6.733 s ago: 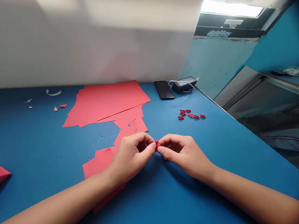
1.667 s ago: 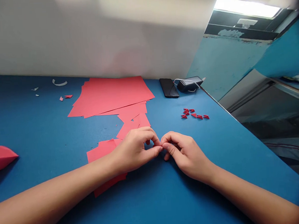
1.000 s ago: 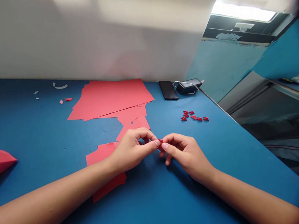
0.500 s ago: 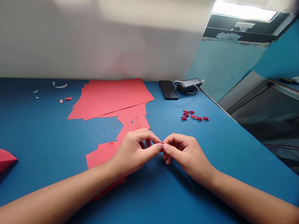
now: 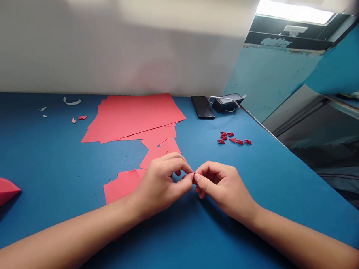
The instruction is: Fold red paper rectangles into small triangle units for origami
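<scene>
A blue-topped table (image 5: 62, 158) fills the lower part of the view, with an upright white panel (image 5: 101, 42) along its back edge. Near the middle of that back edge lies a loose stack of red paper sheets (image 5: 132, 117), and red paper offcuts (image 5: 122, 186) trail from it toward the front edge. A large folded red paper piece (image 5: 0, 193) sits at the left edge. Toward the back right corner are a black smartphone (image 5: 202, 107) and a black charger (image 5: 226, 102) with a white cable (image 5: 222, 97), and near the right edge lies a cluster of seven small folded red triangles (image 5: 231, 138). By the back left corner there are one curled white strip (image 5: 72, 102), two white specks (image 5: 42, 108) and two small red scraps (image 5: 81, 117). At the front middle of the table, the left hand (image 5: 160, 184) and right hand (image 5: 223, 188) meet with fingers curled, closed in a pinch on a small folded red paper piece (image 5: 188, 176), which is mostly hidden between them. Half a second earlier the fingers hid that piece almost entirely; now a sliver of red shows. The left forearm (image 5: 67, 243) now covers more of the lowest offcut. The triangles still number seven.
</scene>
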